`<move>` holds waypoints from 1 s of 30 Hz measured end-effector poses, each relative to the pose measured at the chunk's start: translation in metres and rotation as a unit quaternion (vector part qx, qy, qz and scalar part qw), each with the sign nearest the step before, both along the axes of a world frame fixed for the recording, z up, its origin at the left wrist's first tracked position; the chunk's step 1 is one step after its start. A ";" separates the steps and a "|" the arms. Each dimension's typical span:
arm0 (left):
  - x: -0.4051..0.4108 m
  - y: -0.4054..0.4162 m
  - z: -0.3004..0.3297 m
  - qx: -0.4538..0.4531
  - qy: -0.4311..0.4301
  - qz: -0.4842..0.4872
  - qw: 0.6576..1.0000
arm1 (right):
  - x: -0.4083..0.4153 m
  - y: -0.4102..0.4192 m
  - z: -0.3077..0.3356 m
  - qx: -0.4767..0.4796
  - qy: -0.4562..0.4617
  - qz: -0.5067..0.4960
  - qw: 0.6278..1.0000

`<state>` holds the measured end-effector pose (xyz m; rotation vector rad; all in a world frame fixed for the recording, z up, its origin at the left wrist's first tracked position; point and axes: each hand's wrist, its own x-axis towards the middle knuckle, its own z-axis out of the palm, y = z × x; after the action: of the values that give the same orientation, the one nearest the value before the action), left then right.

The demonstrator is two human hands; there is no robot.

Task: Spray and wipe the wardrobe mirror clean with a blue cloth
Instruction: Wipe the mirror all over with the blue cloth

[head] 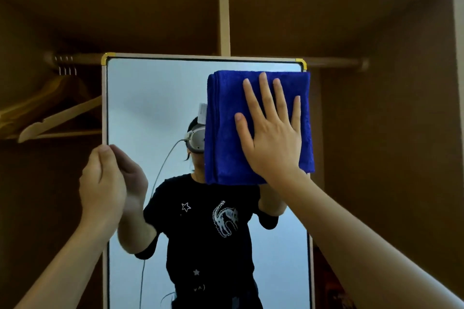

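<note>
A tall mirror [150,98] in a pale frame with yellow corner caps stands in front of an open wardrobe. A folded blue cloth [223,133] lies flat against the mirror's upper right part, reaching its right edge. My right hand [272,133] presses on the cloth with fingers straight and spread. My left hand [101,183] grips the mirror's left frame edge, thumb in front and fingers curled behind. The glass reflects a person in a black T-shirt. No spray bottle is in view.
Behind the mirror is a brown wardrobe with a vertical divider [224,15] and a hanging rail [336,63]. Several wooden hangers [57,118] hang at the left, close to the mirror's left edge.
</note>
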<state>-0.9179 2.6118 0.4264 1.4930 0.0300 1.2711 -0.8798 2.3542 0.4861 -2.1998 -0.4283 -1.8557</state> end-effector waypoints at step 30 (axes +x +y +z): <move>-0.035 -0.004 0.008 0.019 0.023 -0.086 0.996 | -0.023 0.120 0.027 -0.002 -0.013 -0.007 1.000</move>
<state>-0.9527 2.6079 0.4349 1.5239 -0.0920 1.1047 -0.9026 2.4738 0.5131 -2.1899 -0.4236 -1.8930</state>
